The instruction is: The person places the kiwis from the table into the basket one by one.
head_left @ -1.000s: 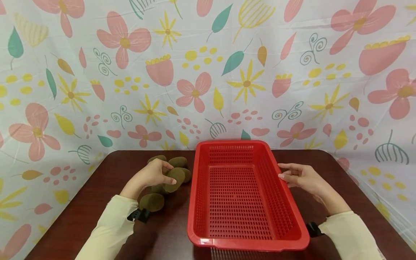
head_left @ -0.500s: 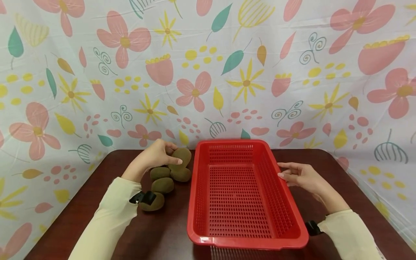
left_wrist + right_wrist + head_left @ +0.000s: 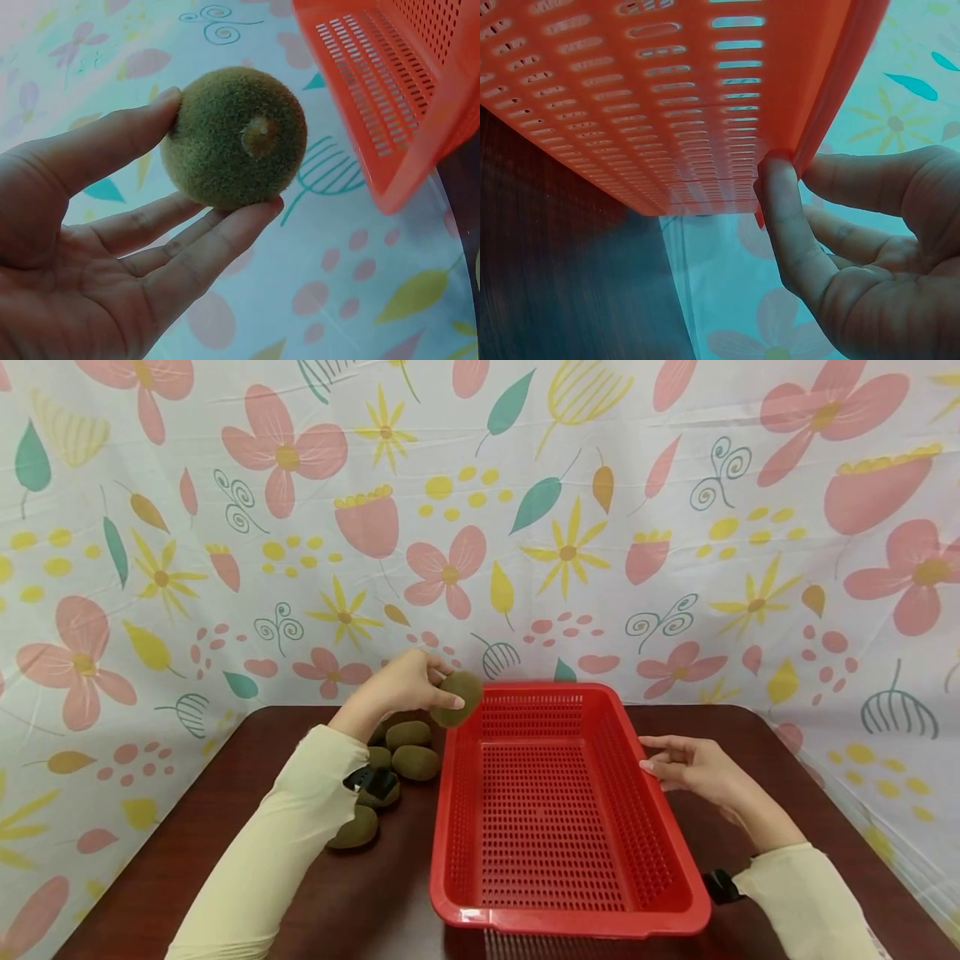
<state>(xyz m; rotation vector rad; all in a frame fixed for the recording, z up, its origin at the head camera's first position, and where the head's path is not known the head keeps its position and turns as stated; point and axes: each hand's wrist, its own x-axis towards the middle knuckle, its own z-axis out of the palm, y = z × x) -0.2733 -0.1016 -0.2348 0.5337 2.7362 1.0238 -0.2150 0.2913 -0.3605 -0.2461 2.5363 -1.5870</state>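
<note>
My left hand holds a brown, fuzzy kiwi between thumb and fingertips, raised at the back left corner of the red plastic basket. The left wrist view shows the kiwi end-on, its stubby tip facing the camera, with the thumb on one side and fingers beneath. My right hand is at the basket's right side; in the right wrist view, its thumb and a finger pinch the rim. Several more kiwis lie left of the basket, some partly hidden by the left wrist.
The basket's slotted floor shows with nothing on it. Everything stands on a dark brown table. A white cloth printed with flowers and leaves hangs behind the table and along its sides.
My left hand has lifted a kiwi from the group and carried it back and to the right, up to the basket's back left corner. The right hand and basket stay nearly still.
</note>
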